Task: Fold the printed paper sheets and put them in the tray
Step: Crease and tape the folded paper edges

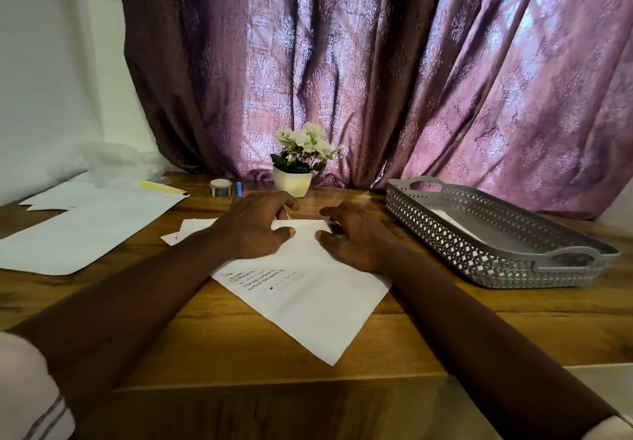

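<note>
The printed sheet (308,306) lay on the counter (205,337), its far part folded over. The left grip (260,224) and right grip (352,237) pressed on it, fingers spread, with the tray (445,224) nearby on the right.

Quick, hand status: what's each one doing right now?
Left hand: open, pressing on the sheet.
Right hand: open, pressing on the same sheet.
</note>
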Demonstrator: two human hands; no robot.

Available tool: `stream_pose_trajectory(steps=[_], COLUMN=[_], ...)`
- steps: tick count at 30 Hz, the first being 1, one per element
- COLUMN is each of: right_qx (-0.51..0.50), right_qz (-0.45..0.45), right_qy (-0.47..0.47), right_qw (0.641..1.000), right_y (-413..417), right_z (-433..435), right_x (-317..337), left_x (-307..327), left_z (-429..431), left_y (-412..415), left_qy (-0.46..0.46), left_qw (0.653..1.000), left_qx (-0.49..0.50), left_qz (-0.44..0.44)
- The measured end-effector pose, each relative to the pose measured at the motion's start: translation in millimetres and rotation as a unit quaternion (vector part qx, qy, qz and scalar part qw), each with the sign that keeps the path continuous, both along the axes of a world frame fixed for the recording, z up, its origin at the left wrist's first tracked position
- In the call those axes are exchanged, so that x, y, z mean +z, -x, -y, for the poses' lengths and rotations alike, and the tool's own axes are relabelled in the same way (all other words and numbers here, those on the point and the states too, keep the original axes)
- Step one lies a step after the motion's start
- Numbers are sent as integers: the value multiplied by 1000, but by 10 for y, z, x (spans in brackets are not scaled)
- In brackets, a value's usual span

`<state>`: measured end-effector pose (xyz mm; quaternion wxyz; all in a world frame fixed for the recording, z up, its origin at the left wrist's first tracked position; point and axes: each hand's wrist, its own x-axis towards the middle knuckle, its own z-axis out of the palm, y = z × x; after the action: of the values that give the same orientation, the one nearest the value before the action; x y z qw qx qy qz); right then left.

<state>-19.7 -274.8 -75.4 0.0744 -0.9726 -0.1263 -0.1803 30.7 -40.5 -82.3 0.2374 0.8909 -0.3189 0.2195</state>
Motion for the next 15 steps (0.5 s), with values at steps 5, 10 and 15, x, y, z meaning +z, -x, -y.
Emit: stream_pose_trajectory(steps=[5, 10, 15], right_qx=[38, 24, -44], right_qz=[104, 154, 252], right_qy=[-79, -232, -310], right_qw=[991, 960, 916], right_y=[1, -7, 230], right_z=[0, 34, 139], right_x=[30, 25, 163], left_x=[101, 221, 190], left_z=[-27, 22, 368], left_y=[22, 292, 580], left_qy=[21, -2, -31], left_qw=[991, 975, 973], left_qx=[-12, -4, -106], left_qz=[131, 224, 200])
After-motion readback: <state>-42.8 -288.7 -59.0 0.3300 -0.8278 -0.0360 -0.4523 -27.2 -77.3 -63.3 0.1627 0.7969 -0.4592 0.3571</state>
